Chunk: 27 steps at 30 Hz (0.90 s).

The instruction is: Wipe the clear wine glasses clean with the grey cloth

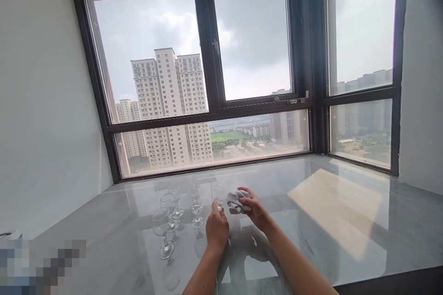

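My left hand (217, 228) is closed around a clear wine glass (220, 190); its bowl shows above my fingers, while the lower part is hidden. Just to the right, my right hand (254, 207) grips a crumpled light grey cloth (236, 202) close beside the glass. I cannot tell whether cloth and glass touch. Left of my hands, several stemmed glasses stand upright on the glossy grey sill. The nearest glass (166, 235) is at the front left, and another glass (197, 209) stands nearest my left hand.
The polished stone sill (277, 239) reflects the window and my arms. A dark window frame (214, 117) borders it at the back, with a white wall (44, 78) on the left. A blurred patch (41, 267) covers the lower left corner.
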Each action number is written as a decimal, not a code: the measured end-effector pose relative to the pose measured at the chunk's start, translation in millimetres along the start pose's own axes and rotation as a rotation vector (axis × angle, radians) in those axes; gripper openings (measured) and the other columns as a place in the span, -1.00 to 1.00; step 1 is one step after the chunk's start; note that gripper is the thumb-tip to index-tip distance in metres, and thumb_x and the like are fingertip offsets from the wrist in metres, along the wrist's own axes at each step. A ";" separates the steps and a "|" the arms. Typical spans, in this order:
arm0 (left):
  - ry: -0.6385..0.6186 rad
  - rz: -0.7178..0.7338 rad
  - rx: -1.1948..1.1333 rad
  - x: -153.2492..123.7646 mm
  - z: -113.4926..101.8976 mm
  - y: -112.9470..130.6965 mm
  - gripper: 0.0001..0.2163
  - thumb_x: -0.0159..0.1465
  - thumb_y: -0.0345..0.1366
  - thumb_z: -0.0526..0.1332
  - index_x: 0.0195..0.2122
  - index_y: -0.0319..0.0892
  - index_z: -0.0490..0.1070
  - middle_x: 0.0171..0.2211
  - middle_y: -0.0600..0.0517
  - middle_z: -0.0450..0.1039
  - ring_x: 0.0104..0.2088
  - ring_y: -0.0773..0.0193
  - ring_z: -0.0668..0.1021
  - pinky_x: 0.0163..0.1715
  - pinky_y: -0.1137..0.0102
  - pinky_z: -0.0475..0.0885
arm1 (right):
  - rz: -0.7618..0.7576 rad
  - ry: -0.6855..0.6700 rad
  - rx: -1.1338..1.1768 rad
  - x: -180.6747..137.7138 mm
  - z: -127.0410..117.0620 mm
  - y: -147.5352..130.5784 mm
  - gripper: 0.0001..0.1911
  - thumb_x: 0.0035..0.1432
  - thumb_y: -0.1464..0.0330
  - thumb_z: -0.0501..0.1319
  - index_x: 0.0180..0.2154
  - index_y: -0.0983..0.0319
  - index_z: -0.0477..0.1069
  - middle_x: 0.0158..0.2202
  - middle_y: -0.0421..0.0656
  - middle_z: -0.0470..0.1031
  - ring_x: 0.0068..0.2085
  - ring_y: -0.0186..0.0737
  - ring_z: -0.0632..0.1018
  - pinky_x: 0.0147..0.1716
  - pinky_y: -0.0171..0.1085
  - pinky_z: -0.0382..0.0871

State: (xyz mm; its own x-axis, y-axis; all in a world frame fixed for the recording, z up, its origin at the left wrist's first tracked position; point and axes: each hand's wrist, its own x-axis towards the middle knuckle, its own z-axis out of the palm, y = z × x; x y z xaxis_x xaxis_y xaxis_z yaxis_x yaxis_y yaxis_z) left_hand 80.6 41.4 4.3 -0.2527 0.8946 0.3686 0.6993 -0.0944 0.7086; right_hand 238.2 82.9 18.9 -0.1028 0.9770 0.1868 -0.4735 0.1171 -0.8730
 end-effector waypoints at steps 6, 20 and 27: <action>-0.074 0.038 -0.022 -0.3 2.2 -4.9 -0.60 0.38 -0.34 0.09 0.23 -0.19 0.40 -0.03 -0.23 0.63 -0.04 0.00 0.63 -0.09 0.33 0.37 | -0.075 0.088 0.113 4.4 -7.0 -3.7 -0.45 -0.15 0.20 0.43 -0.07 0.09 0.41 -0.24 -0.22 0.55 -0.36 -0.23 0.52 -0.41 -0.26 0.37; -0.067 0.280 -0.012 2.6 3.0 -9.3 -0.59 0.24 -0.49 0.11 0.04 -0.14 0.60 -0.17 -0.11 0.65 -0.07 0.02 0.56 -0.02 0.25 0.35 | -0.088 0.253 0.045 11.2 -11.4 -3.4 -0.38 -0.25 0.20 0.47 -0.08 0.12 0.38 -0.35 -0.23 0.57 -0.45 -0.25 0.52 -0.50 -0.33 0.27; 0.020 0.204 -0.125 2.8 8.7 -13.0 -0.74 0.24 -0.41 0.17 -0.06 -0.14 0.51 -0.39 0.01 0.52 -0.26 0.10 0.55 -0.15 0.30 0.33 | -0.073 0.406 -0.117 19.9 -18.4 7.7 -0.42 -0.29 0.21 0.44 -0.14 0.14 0.40 -0.44 -0.25 0.55 -0.48 -0.21 0.52 -0.51 -0.29 0.28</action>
State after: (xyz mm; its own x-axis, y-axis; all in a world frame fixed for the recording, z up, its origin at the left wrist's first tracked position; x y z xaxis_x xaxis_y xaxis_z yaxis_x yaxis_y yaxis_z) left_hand 76.6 49.0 -9.1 -0.1284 0.8428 0.5227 0.6496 -0.3268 0.6865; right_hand 248.6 106.5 7.6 0.2910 0.9535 0.0784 -0.3621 0.1856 -0.9135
